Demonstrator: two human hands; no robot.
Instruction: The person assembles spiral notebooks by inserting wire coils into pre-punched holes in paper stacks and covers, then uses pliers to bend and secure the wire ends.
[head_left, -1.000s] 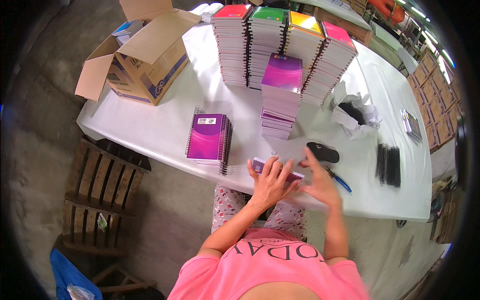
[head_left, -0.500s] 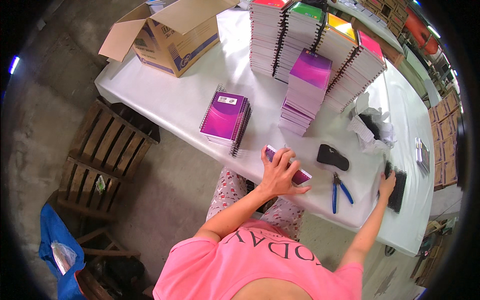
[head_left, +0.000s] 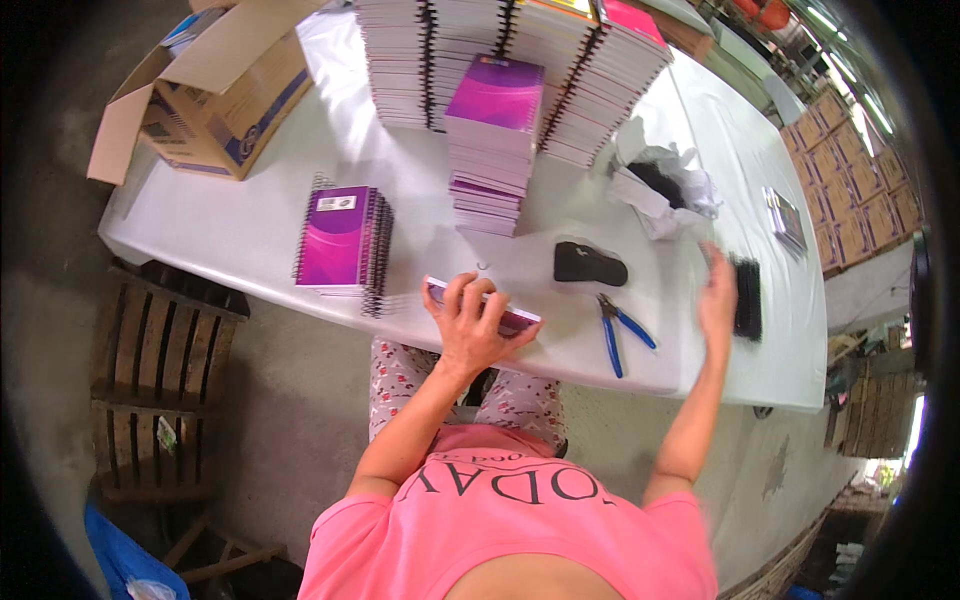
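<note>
My left hand [head_left: 466, 322] is wrapped over a purple-covered pad of paper [head_left: 518, 322], gripping it on edge near the table's front edge. To the right, my right hand [head_left: 716, 300] is over the table, just left of a bunch of black binding coils [head_left: 748, 300]. Its fingers are smeared by motion, so whether it holds a coil cannot be made out. Between the hands lie blue-handled pliers [head_left: 612, 345] with their jaws pointing away from me, and a black, rounded object [head_left: 590, 265]. Left of my left hand sits a stack of purple spiral notebooks [head_left: 335, 250].
A tall pile of purple pads [head_left: 492, 110] stands mid-table, with high stacks of coil-bound books [head_left: 400, 70] behind. White crumpled wrapping [head_left: 655, 215] holds something black. An open cardboard box [head_left: 225, 110] occupies the far left; a wooden slatted chair [head_left: 155, 400] stands on the floor.
My right hand has lifted away from the black coils and moved to their left. My left hand keeps its grip on the pad. The whole view has shifted, placing the table further left.
</note>
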